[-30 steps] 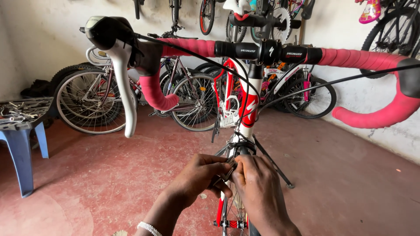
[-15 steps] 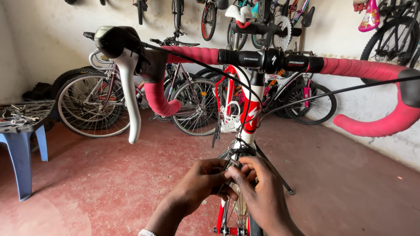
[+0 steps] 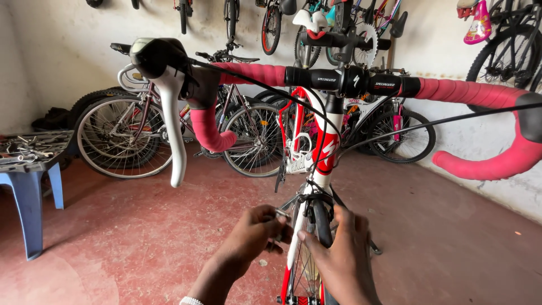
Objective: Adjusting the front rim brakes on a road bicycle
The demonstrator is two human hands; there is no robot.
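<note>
**Two hands at the front brake of a red and white road bicycle**

One road bicycle (image 3: 324, 152) fills the head view, seen from above its handlebar (image 3: 339, 82). The bar carries pink tape on both drops, one white brake lever (image 3: 172, 121) hanging at the left end, and two black cables running down toward the fork. One front wheel (image 3: 316, 248) shows below the head tube, its tyre running between the two hands.

Two hands work low in the middle of the view. The left hand (image 3: 257, 231) comes up from the bottom edge with its wrist bent, and its fingers are closed around a small metal part at the front brake (image 3: 291, 217), on the left side of the tyre. The right hand (image 3: 339, 254) lies on the right side of the tyre, back toward the camera, fingers together and curled against the wheel, the thumb reaching across toward the left hand. Whether it grips anything cannot be told.

Against the back wall stand several parked bicycles (image 3: 135, 130); an exact count cannot be made, as they overlap. More hang from the wall above. One blue plastic table (image 3: 28, 186) stands at the left edge of the red floor (image 3: 141, 243), its top covered with loose tools (image 3: 25, 149).
</note>
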